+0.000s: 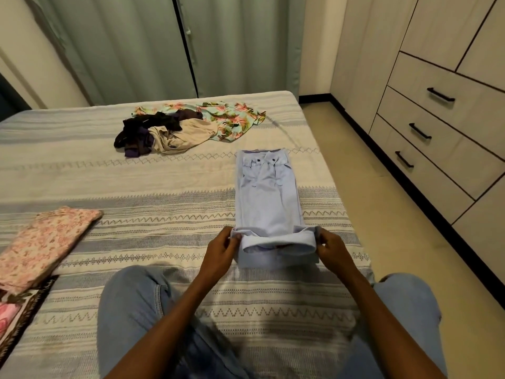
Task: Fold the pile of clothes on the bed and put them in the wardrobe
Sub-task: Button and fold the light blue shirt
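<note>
The light blue shirt (269, 199) lies folded into a narrow strip on the bed (164, 187), its long axis running straight away from the person, collar at the far end. The left hand (221, 248) and right hand (332, 250) pinch the near hem's two corners, equally close, apparently rolling it farward. The unfolded pile (185, 129) sits far left; the wardrobe (437, 105) stands right.

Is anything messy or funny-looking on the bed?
Only the unfolded clothes pile at the far side looks messy: dark, beige and flowery pieces lie crumpled together. The blue shirt, held by the left hand and right hand, looks neat.
</note>
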`<state>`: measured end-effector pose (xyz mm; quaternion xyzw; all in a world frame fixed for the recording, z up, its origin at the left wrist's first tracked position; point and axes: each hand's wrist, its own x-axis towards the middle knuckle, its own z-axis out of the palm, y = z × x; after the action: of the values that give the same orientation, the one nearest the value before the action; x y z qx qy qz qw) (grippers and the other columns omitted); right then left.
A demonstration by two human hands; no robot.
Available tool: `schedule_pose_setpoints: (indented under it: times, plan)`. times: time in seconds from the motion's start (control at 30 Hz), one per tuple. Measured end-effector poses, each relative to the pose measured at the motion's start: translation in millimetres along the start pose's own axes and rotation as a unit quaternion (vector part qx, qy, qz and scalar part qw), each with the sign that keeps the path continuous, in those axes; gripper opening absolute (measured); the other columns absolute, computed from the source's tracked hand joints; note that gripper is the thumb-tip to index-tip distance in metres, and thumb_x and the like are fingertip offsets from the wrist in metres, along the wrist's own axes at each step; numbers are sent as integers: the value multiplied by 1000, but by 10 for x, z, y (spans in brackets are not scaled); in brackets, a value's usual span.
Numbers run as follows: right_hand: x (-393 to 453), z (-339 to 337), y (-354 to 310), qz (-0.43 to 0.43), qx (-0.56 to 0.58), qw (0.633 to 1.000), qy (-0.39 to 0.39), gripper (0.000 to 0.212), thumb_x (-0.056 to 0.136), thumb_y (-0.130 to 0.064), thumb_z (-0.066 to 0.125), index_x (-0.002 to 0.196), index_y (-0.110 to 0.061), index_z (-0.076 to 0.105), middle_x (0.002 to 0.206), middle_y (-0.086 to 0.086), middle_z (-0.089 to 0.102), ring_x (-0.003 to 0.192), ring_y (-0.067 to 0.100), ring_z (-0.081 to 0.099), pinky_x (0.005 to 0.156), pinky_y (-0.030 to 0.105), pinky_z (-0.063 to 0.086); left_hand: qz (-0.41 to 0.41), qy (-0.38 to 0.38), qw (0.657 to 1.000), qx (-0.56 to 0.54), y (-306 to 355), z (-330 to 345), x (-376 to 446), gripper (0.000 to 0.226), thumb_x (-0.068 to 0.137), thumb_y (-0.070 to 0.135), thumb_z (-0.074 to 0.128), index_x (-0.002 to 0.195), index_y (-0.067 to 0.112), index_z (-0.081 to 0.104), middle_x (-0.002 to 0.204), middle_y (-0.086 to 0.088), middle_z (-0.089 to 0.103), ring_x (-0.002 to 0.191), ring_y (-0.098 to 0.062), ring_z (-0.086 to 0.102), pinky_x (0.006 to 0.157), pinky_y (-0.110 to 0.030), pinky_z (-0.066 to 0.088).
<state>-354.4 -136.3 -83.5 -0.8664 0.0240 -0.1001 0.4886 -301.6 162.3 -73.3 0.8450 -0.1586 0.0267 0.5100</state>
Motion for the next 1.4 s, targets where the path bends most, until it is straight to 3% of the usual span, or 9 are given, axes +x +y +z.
schedule_pose_setpoints:
  times: [0.2,0.27,0.43,0.7,0.9,1.0,1.2,1.3,1.4]
  plan:
    - [544,69,-153,10,24,999,25,36,86,-21,41,110,-38,62,96,-9,68,85,10,62,68,15,43,-39,68,995,-55,63,189,653,15,105,26,48,107,23,63,101,22,66,93,2,61,74,-17,46]
    - [787,94,-207,25,25,999,25,39,90,-32,37,120,-31,62,106,1,69,96,19,63,72,25,43,-34,74,996,-48,42,220,925,20,106,26,46,110,19,64,107,13,67,101,-4,62,81,-19,47]
    - [1698,166,-192,59,22,997,40,61,89,-44,30,135,-15,58,124,16,66,110,32,62,82,36,48,-48,98,994,-7,-140,290,1812,25,107,25,43,110,9,63,101,-1,67,91,-17,62,76,-31,48]
    - [3397,364,166,71,-46,996,30,43,101,-40,38,131,-16,58,110,17,68,93,36,64,67,34,42,-102,127,986,47,-677,490,3478,31,107,29,39,103,10,63,102,-11,68,93,-29,61,77,-38,47]
    - [4330,598,558,122,-89,989,9,41,89,-37,39,115,-12,58,92,9,61,84,33,59,68,35,40,-159,145,972,99,-1148,688,4385,37,106,37,35,102,16,64,104,-10,69,96,-31,62,76,-36,45]
    - [4663,739,843,160,-132,978,-3,23,96,-20,46,115,-11,56,106,17,64,92,36,60,75,38,44,-147,130,972,126,-1367,765,4672,35,106,38,36,102,17,64,104,-10,70,96,-31,63,74,-33,41]
    - [4828,862,1113,181,-237,954,37,34,106,-39,33,121,-12,49,114,19,63,101,39,60,75,40,40,-168,90,951,243,-1676,865,4865,36,104,43,36,112,16,59,109,-13,68,101,-37,61,75,-38,42]
    - [4770,884,1113,185,-191,962,64,35,105,-37,39,129,-13,46,119,18,63,104,39,60,77,41,43,-190,86,953,218,-1610,851,4810,34,102,45,43,113,14,51,112,-12,65,103,-36,61,76,-38,41]
    - [4614,860,1047,182,-96,975,82,50,102,-34,48,147,-14,38,141,15,50,124,37,52,96,42,43,-186,103,961,175,-1472,812,4641,41,101,45,45,123,11,48,123,-14,58,109,-36,58,82,-39,45]
